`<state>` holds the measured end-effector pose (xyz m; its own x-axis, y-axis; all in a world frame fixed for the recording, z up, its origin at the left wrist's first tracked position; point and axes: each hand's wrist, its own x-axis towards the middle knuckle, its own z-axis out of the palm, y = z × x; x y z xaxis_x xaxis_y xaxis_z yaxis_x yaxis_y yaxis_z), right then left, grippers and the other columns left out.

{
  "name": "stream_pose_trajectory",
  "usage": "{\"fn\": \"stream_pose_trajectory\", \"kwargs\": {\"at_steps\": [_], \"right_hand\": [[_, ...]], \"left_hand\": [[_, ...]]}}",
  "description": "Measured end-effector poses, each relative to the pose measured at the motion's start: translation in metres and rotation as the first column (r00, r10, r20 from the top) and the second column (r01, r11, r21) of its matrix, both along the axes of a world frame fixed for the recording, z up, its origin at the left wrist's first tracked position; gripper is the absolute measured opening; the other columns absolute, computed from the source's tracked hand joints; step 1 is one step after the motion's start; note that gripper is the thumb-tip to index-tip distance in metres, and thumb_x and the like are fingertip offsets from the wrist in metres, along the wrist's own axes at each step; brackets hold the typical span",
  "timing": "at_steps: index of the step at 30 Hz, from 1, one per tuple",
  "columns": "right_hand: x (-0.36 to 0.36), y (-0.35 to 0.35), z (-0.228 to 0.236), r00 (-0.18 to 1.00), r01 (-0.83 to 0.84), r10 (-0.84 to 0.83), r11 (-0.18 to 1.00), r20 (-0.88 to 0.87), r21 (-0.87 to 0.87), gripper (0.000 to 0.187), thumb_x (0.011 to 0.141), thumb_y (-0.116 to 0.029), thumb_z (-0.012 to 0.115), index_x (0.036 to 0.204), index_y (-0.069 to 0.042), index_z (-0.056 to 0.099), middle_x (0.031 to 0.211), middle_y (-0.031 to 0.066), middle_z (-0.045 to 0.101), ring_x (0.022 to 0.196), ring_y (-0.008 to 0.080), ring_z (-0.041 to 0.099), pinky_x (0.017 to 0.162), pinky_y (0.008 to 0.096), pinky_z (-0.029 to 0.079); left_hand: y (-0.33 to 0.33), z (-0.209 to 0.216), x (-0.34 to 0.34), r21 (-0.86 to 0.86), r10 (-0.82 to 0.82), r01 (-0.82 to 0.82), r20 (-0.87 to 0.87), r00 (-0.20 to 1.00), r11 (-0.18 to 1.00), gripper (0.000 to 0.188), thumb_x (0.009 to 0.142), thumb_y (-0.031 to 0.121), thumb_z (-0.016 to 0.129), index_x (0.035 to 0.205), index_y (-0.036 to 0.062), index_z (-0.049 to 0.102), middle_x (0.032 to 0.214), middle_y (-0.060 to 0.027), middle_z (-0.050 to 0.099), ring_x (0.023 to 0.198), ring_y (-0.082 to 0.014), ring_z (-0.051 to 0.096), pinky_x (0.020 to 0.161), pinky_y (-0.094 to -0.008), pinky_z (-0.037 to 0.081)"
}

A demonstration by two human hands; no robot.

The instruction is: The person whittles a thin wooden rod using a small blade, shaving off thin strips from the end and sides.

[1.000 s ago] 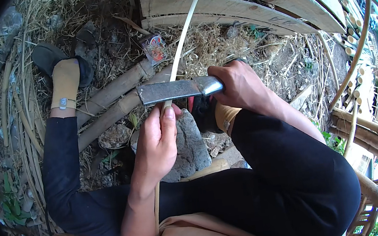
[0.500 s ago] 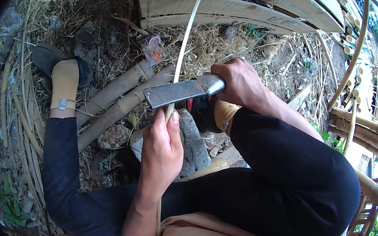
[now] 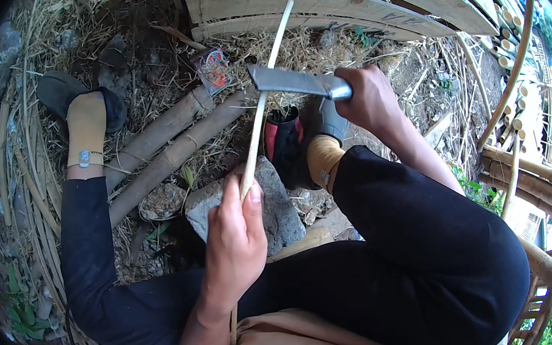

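My left hand (image 3: 232, 240) is closed around a long, pale bamboo strip (image 3: 257, 123), pinching it between thumb and fingers. The strip slants up and away to the right; its lower end runs down behind my wrist toward my shirt. In my right hand (image 3: 366, 96) is the handle of a machete (image 3: 292, 82) with a broad, dark metal blade. The blade lies across the strip well above my left hand, its tip reaching past the strip's left side. Whether the edge touches the strip, I cannot tell.
A grey rock (image 3: 273, 207) lies beyond my left hand. Two thick bamboo poles (image 3: 177, 150) rest on the straw-strewn ground, near a wooden pallet (image 3: 311, 6) at the far side. My bent right leg (image 3: 435, 235) is under my right forearm. Cut bamboo poles (image 3: 510, 61) are stacked at right.
The machete has moved up and away along the strip, from just above my left hand to nearer the far end, and its blade has tilted. My left hand has lowered slightly, still holding the strip.
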<state>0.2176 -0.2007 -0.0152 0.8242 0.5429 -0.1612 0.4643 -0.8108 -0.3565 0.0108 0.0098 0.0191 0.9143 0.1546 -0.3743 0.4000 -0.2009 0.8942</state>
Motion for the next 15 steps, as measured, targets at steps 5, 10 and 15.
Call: {"fn": "stream_pose_trajectory", "kwargs": {"at_steps": [5, 10, 15], "right_hand": [[-0.007, -0.011, -0.002, 0.995, -0.016, 0.022, 0.998, -0.095, 0.066, 0.017, 0.071, -0.011, 0.068, 0.086, -0.006, 0.073, 0.072, 0.0207, 0.067, 0.072, 0.0399, 0.069, 0.071, 0.0457, 0.056], [-0.019, -0.005, 0.016, 0.989, 0.009, 0.002, 0.997, -0.148, 0.078, 0.014, 0.076, -0.013, 0.070, 0.085, -0.002, 0.072, 0.068, 0.0206, 0.065, 0.066, 0.0402, 0.066, 0.065, 0.0439, 0.054], [-0.028, 0.006, 0.017, 0.977, 0.014, -0.008, 0.999, -0.214, 0.030, 0.021, 0.075, -0.018, 0.074, 0.093, -0.007, 0.076, 0.078, 0.0179, 0.071, 0.076, 0.0374, 0.070, 0.075, 0.0455, 0.056]], "left_hand": [[-0.001, 0.009, -0.004, -0.045, -0.031, 0.030, -0.029, 0.999, 0.999, 0.024, 0.109, 0.022, 0.043, 0.100, 0.0022, 0.053, 0.063, -0.0006, 0.041, 0.054, -0.0060, 0.038, 0.050, -0.0276, 0.032], [0.003, 0.004, 0.003, -0.041, -0.019, 0.018, -0.023, 1.000, 0.999, 0.026, 0.107, 0.023, 0.047, 0.099, -0.0003, 0.053, 0.063, -0.0116, 0.048, 0.056, -0.0240, 0.049, 0.051, -0.0370, 0.037], [-0.002, 0.009, 0.004, -0.004, -0.024, 0.024, -0.059, 0.998, 1.000, 0.025, 0.105, 0.023, 0.053, 0.100, -0.0021, 0.054, 0.063, -0.0211, 0.055, 0.056, -0.0399, 0.057, 0.052, -0.0451, 0.040]]}}
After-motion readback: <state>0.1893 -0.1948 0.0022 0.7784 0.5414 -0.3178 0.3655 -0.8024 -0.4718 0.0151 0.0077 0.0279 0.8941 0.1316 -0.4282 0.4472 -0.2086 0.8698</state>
